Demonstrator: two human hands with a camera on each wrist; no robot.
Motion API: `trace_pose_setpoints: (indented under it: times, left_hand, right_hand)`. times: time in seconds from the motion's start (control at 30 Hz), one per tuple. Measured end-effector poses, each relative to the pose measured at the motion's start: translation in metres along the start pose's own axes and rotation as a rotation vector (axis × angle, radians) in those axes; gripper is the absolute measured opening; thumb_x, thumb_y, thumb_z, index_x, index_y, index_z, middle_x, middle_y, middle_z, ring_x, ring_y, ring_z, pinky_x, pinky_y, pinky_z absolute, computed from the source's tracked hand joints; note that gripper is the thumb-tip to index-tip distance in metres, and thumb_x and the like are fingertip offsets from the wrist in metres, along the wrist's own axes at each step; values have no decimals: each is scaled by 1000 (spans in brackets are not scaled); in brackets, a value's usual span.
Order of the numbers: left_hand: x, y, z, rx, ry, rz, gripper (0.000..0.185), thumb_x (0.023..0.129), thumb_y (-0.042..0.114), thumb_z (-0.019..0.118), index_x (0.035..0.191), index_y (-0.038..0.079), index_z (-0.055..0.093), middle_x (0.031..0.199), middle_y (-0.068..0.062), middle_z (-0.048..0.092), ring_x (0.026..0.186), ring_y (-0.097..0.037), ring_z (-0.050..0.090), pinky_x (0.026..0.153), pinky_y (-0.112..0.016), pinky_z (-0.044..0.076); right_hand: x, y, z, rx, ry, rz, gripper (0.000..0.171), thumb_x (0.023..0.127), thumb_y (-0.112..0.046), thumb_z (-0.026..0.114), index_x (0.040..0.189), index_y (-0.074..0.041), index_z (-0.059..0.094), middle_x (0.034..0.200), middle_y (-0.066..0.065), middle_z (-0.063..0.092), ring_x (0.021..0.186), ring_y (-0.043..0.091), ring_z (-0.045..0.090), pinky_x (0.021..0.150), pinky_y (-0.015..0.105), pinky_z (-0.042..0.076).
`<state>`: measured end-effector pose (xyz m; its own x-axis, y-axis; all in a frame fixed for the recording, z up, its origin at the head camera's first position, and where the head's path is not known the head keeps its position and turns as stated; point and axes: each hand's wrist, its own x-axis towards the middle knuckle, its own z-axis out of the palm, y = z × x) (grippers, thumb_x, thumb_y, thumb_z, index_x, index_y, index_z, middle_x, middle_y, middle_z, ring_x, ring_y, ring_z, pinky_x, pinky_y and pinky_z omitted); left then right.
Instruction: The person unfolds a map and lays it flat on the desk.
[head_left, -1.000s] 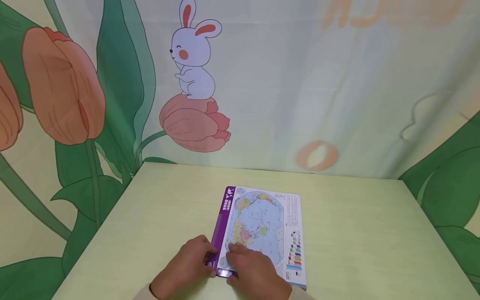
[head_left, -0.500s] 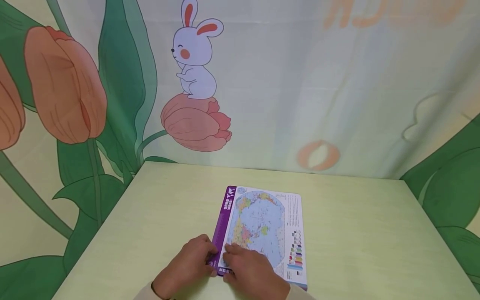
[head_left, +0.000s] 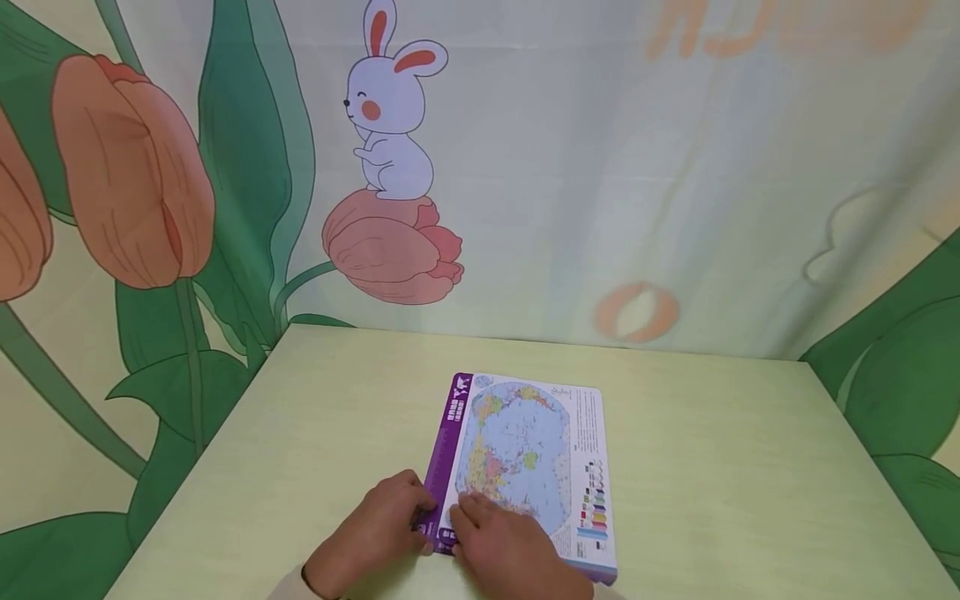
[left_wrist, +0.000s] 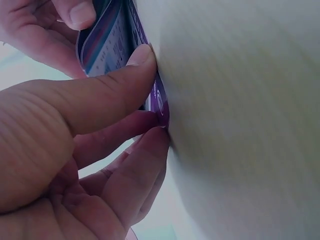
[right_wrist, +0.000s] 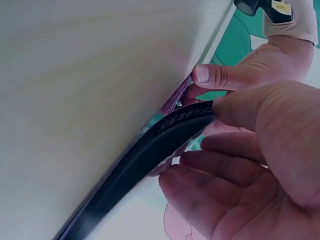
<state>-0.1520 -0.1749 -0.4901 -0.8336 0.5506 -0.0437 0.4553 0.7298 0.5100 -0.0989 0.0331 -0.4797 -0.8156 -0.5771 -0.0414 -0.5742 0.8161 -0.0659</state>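
Head view | layered world map [head_left: 525, 433] on table [head_left: 712, 467] | left hand [head_left: 386, 512] fingers pinch its purple corner [left_wrist: 160, 102]; right hand [head_left: 510, 546] fingers hold bowed upper layer [right_wrist: 150, 152] | risk: overbending could crease it

Map sheet [head_left: 517, 433]: purple left band with white lettering; light-blue oceans; land patches in yellow, pink, green; white right margin with small multicoloured figures; tabletop [head_left: 720, 467]: pale yellow-green, faintly streaked; backdrop [head_left: 525, 167]: off-white, printed with orange tulips [head_left: 131, 179], green leaves [head_left: 243, 142], white rabbit [head_left: 397, 158] with red-orange inner ears.
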Motion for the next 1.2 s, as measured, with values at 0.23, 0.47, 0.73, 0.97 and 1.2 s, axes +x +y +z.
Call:
trace_pose_setpoints:
  times: [0.23,0.47,0.73,0.97,1.2]
  left_hand:
    - [1,-2,-1,10,5,25,37,69,13,97,101,2,82,89,2,57,78,-8,46,70,-26,44]
    - [2,-1,-1,12,-6,7,38,70,13,97,102,1,82,89,2,57,78,-9,47,71,-28,46]
    - [3,2,-2,10,-41,-61,39,72,14,97,105,0,81,91,1,58,81,-13,49,74,-30,47]
    - [4,3,0,33,-46,-62,40,73,15,96,107,0,82,90,2,58,80,-12,49,74,-30,47]
    - [3,5,-1,13,-55,-84,39,75,14,95,108,-1,81,92,1,58,82,-13,50,76,-31,48]
  right_hand:
    - [-11,4,-4,-36,-26,-45,86,91,-71,67,152,-12,56,156,4,58,145,21,56,108,33,54]
    - [-24,15,-5,-9,-4,-19,90,87,-71,72,152,-11,56,156,5,58,144,22,56,103,37,58]
    - [-39,33,-2,77,-2,55,60,94,-23,75,150,-11,59,155,5,59,141,24,59,98,39,60]
    - [-58,51,2,99,85,99,59,87,-16,78,144,-10,65,149,5,64,135,24,64,89,38,63]
    - [-76,66,2,121,140,129,52,84,-12,79,134,-11,70,143,4,69,130,24,68,87,39,63]
